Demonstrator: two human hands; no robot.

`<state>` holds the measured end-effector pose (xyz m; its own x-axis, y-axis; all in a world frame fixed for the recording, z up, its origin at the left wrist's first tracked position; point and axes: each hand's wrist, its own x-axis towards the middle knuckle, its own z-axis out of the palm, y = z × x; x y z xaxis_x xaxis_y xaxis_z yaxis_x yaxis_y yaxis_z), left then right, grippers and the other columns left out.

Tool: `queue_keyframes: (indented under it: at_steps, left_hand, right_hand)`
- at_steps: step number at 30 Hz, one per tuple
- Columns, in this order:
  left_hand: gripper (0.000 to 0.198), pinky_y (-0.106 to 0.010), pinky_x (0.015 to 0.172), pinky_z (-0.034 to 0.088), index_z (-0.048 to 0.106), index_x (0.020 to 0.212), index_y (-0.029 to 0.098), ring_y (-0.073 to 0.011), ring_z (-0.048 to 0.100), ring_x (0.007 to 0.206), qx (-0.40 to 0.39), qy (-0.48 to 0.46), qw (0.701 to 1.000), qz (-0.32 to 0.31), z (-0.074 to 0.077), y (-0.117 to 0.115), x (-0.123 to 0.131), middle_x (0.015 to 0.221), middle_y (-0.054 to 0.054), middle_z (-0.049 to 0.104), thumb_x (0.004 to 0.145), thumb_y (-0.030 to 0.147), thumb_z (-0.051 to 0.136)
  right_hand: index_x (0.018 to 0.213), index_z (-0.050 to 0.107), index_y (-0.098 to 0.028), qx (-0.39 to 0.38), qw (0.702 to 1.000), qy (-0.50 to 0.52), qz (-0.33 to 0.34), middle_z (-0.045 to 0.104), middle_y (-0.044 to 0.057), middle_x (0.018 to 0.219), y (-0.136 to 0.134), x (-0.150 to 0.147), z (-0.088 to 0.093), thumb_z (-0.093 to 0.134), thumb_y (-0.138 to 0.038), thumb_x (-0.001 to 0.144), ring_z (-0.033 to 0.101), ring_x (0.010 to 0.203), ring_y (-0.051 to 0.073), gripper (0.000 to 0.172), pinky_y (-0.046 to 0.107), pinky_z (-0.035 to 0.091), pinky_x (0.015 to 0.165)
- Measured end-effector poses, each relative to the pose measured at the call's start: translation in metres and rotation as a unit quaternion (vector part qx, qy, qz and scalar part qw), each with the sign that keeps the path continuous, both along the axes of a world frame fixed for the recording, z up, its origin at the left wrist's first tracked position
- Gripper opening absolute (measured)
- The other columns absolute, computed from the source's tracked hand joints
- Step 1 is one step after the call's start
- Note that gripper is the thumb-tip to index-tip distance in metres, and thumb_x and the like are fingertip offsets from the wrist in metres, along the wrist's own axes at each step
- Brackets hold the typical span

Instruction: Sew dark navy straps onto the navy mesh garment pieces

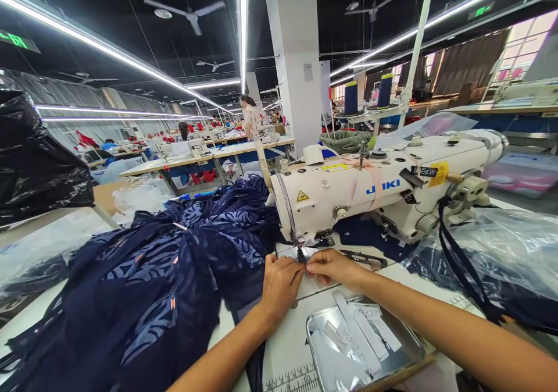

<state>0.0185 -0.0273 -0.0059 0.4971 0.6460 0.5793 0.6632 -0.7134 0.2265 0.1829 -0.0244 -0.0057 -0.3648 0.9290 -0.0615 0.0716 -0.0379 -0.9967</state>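
Note:
A white sewing machine [331,191] stands before me, its black presser foot [301,255] low over the metal plate. Right in front of the foot, the fingertips of both hands nearly meet. My left hand [281,281] is closed, resting over the edge of navy fabric [244,290] that runs in from the left. My right hand [335,268] pinches at the same spot; what lies between its fingers is too small to make out. A large heap of navy garments with pale patterned panels [152,275] spreads to the left of the machine.
A metal tray [311,345] with printed white labels [361,334] lies near my right forearm. Dark scissors [364,258] lie behind my right hand. Clear plastic bags [514,252] are at right, a black plastic bag [39,153] at left. A person [250,118] stands farther back.

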Motion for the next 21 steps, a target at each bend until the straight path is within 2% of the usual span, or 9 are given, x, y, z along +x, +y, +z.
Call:
queue_keyframes:
  at_steps: [3, 6, 10, 14, 17, 21]
  left_hand:
    - [0.02, -0.033, 0.07, 0.029, 0.068, 0.074, 0.02, -0.0153, 0.057, 0.065, -0.03, -0.009, 0.999, 0.011, 0.001, 0.0, 0.002, 0.069, -0.001, 0.067, 0.081, 0.017, 0.05]
    - [0.017, -0.033, 0.072, 0.031, 0.068, 0.074, 0.021, -0.0149, 0.056, 0.064, -0.09, -0.034, 0.995, 0.038, 0.002, -0.001, 0.004, 0.068, -0.001, 0.066, 0.078, 0.017, 0.051]
    - [0.016, -0.033, 0.074, 0.034, 0.067, 0.067, 0.02, -0.0153, 0.057, 0.064, -0.169, -0.073, 0.98, 0.072, 0.006, 0.0, 0.005, 0.066, 0.001, 0.065, 0.073, 0.015, 0.052]
    - [0.015, -0.027, 0.07, 0.039, 0.063, 0.06, 0.018, -0.0156, 0.059, 0.067, -0.235, -0.148, 0.955, 0.103, 0.011, 0.01, 0.009, 0.065, 0.001, 0.065, 0.067, 0.012, 0.052]
    - [0.014, -0.025, 0.067, 0.041, 0.062, 0.059, 0.018, -0.0164, 0.06, 0.069, -0.259, -0.174, 0.941, 0.132, 0.014, 0.02, 0.013, 0.065, 0.001, 0.065, 0.065, 0.01, 0.052]
    - [0.012, -0.027, 0.067, 0.042, 0.062, 0.063, 0.017, -0.0176, 0.06, 0.067, -0.253, -0.183, 0.937, 0.157, 0.013, 0.027, 0.02, 0.065, 0.0, 0.066, 0.065, 0.011, 0.052]
  right_hand:
    - [0.054, 0.051, -0.017, -0.01, 1.0, 0.017, -0.017, 0.046, -0.006, 0.045, 0.004, -0.002, -0.001, 0.06, -0.03, 0.06, 0.037, 0.039, 0.006, 0.018, 0.021, 0.026, 0.04]
    - [0.053, 0.05, -0.017, -0.007, 1.0, 0.01, -0.017, 0.047, -0.006, 0.046, 0.004, -0.003, 0.002, 0.057, -0.025, 0.063, 0.035, 0.039, 0.006, 0.015, 0.02, 0.026, 0.041]
    - [0.051, 0.048, -0.017, 0.033, 0.994, -0.103, -0.033, 0.042, -0.008, 0.041, 0.007, -0.005, 0.006, 0.051, -0.015, 0.069, 0.036, 0.037, 0.006, 0.018, 0.02, 0.03, 0.042]
    - [0.053, 0.049, -0.017, 0.069, 0.98, -0.168, -0.08, 0.048, -0.005, 0.047, 0.021, -0.004, 0.005, 0.043, -0.012, 0.075, 0.041, 0.039, 0.008, 0.023, 0.021, 0.035, 0.045]
    - [0.06, 0.054, -0.017, 0.093, 0.968, -0.205, -0.109, 0.055, 0.0, 0.054, 0.035, -0.003, 0.002, 0.039, -0.011, 0.077, 0.052, 0.05, 0.012, 0.023, 0.023, 0.04, 0.051]
    - [0.072, 0.061, -0.017, 0.144, 0.952, -0.249, -0.101, 0.064, 0.005, 0.073, 0.046, -0.007, -0.005, 0.043, -0.01, 0.075, 0.06, 0.076, 0.019, 0.019, 0.027, 0.045, 0.065]
